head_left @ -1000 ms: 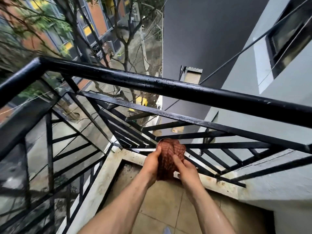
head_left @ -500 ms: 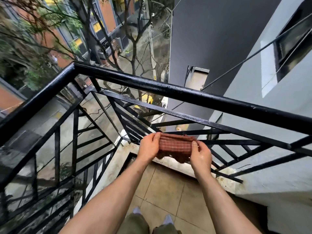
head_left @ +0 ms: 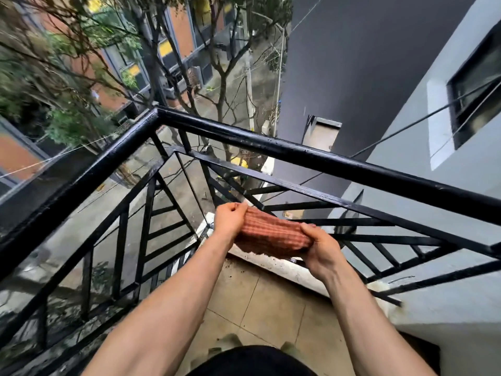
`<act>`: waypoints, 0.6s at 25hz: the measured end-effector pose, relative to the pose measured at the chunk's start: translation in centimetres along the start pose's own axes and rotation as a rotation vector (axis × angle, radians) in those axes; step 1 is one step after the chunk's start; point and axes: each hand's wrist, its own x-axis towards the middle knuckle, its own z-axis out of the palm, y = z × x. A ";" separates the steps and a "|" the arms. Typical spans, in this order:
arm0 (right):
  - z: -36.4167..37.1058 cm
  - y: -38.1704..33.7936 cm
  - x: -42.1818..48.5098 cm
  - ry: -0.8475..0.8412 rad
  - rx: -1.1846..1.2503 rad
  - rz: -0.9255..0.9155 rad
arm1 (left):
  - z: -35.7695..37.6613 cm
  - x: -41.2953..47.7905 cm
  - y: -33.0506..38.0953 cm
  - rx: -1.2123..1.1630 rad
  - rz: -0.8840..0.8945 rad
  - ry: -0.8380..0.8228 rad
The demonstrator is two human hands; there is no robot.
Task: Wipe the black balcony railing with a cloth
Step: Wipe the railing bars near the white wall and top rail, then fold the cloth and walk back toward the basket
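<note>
Both hands are on the cloth (head_left: 271, 236) here. It's a reddish-orange checked one, folded into a thick wad and stretched out sideways between them. The left hand (head_left: 230, 219) pinches the left end, fingers curled in tight over the top edge. The right hand (head_left: 321, 246) wraps around the right end, thumb on top and fingers tucked underneath. So both are gripping the cloth, nothing loose.

The cloth is up in the air over the pale curb (head_left: 284, 263) at the far edge of the balcony floor (head_left: 260, 299), just in front of the lower diagonal bars of the railing (head_left: 298, 156). Can't tell if it's touching those bars or only sitting close to them. It's well below the top rail, and neither hand is on that.

The railing is glossy black with a few pale specks on the top rail. Its corner sits up and left of the hands, with one side running off to the left and the other to the right. Past it there's a tree (head_left: 222, 77), a street far below, and a grey wall (head_left: 406, 172) with a dark window (head_left: 477, 99) on the right.
</note>
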 end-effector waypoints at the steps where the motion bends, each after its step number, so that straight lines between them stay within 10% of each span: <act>1: 0.8 0.1 -0.3 -0.005 -0.001 -0.023 | -0.6 0.1 0.0 0.051 0.003 0.052; 7: 5.1 -0.7 0.6 0.026 -0.459 -0.392 | -3.7 -1.9 -1.9 0.679 0.127 -0.027; 11: 7.4 -2.2 0.5 -0.288 -0.751 -0.372 | -3.9 -2.8 -0.4 0.482 0.592 -0.392; 15: 7.9 -4.3 -0.1 -0.554 -0.797 -0.329 | -3.4 -3.9 2.0 0.493 0.564 -0.514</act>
